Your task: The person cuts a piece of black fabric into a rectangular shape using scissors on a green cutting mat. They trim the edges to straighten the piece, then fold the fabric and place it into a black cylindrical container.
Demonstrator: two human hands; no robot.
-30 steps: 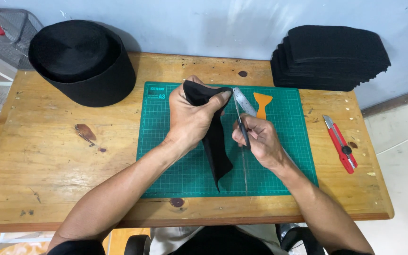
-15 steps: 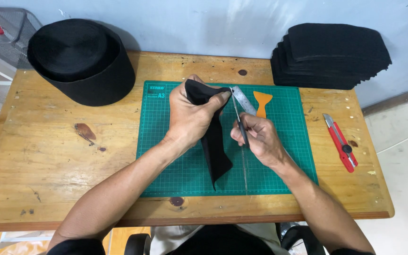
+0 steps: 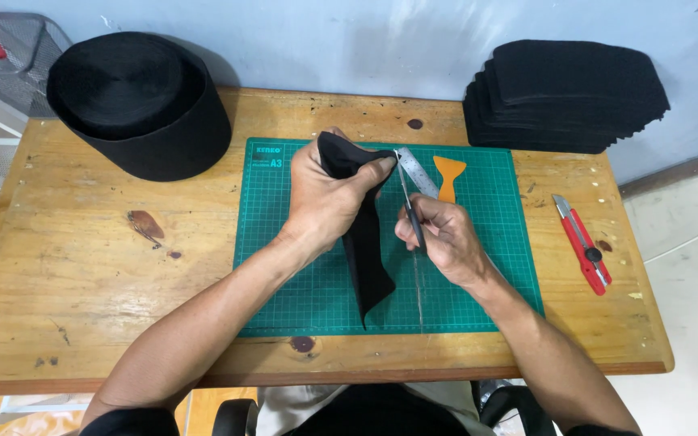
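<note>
My left hand (image 3: 329,198) grips the top of a black fabric strip (image 3: 367,258) that hangs down over the green cutting mat (image 3: 284,274). My right hand (image 3: 446,238) is closed on a thin dark-handled cutting tool (image 3: 412,216), its blade up against the fabric near my left fingertips. A metal ruler (image 3: 418,171) lies on the mat just behind my hands, partly hidden by them. Beside it lies an orange scraper (image 3: 448,176).
A large roll of black material (image 3: 135,105) stands at the table's back left. A stack of cut black pieces (image 3: 563,97) sits at the back right. A red utility knife (image 3: 582,244) lies right of the mat. A mesh basket (image 3: 10,48) stands far left.
Almost nothing differs; both hands keep their grip and stay over the mat, with only a slight shift of the tool against the fabric.
</note>
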